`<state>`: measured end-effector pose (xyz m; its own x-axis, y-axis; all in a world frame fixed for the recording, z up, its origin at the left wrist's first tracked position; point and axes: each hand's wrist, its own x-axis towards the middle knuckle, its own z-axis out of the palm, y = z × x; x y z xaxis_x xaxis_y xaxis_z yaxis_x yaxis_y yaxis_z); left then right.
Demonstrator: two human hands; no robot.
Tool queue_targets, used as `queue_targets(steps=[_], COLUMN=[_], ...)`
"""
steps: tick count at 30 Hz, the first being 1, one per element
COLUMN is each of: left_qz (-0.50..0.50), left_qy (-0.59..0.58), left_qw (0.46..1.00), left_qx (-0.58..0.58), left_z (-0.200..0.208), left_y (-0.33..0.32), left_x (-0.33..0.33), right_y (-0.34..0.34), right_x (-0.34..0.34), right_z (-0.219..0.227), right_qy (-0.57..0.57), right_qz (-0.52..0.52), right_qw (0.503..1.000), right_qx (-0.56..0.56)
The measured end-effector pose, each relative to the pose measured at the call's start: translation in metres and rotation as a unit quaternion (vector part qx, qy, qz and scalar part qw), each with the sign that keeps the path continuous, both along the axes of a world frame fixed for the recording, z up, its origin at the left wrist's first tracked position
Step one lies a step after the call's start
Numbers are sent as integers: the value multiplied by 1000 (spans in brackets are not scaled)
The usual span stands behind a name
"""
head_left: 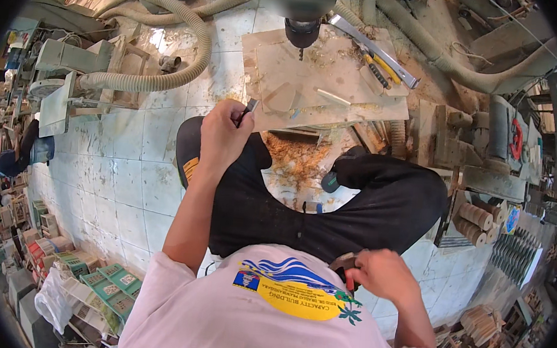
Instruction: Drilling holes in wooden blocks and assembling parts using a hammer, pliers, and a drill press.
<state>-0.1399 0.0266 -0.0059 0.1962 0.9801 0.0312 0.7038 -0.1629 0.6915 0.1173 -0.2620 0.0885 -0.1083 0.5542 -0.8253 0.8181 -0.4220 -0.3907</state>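
Note:
My left hand (224, 134) is raised above my left knee, its fingers closed round a small dark piece with a shiny flat end (250, 106). It is beside the near left corner of a wooden board (381, 111). Close to my shirt, my right hand (385, 274) grips a small brownish piece (343, 263); its exact kind does not show. Over the board hangs a drill chuck (301, 33) with a bit (301, 55) pointing down, apart from both hands. A thin pale stick (333, 97) lies on the board.
On the board's far right lie a long metal bar (376, 51) and yellow-and-black hand tools (377, 70). Wood shavings (296, 156) cover the floor between my feet. Ribbed hoses (148, 84) curve round the far side. Machines stand left and right; a person (18, 153) is at far left.

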Motion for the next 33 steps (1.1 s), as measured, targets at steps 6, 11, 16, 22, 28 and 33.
queue_targets(steps=[6,11,16,22,28,33], left_qz=[-12,-7,-2,-16,-18,-44], left_qy=[27,16,24,89,89,110], left_qw=[999,1000,999,995,995,993], left_qx=[-11,-6,-34,30,37,23], left_z=[5,-5,-13,-37,-37,-37], left_y=[0,1,7,29,33,45], left_x=[-7,-13,-5,16,18,15], right_y=[35,38,38,37,39,119], right_x=[-8,-19,0,2,-9,26], right_z=[-23,-31,-33,-33,-46,-24], right_qy=[22,61,42,21,55,94], right_qz=[194,272,246,180,227,124], right_qw=[947,938,938,945,944,927], right_qx=[256,206,239,272,234,342])
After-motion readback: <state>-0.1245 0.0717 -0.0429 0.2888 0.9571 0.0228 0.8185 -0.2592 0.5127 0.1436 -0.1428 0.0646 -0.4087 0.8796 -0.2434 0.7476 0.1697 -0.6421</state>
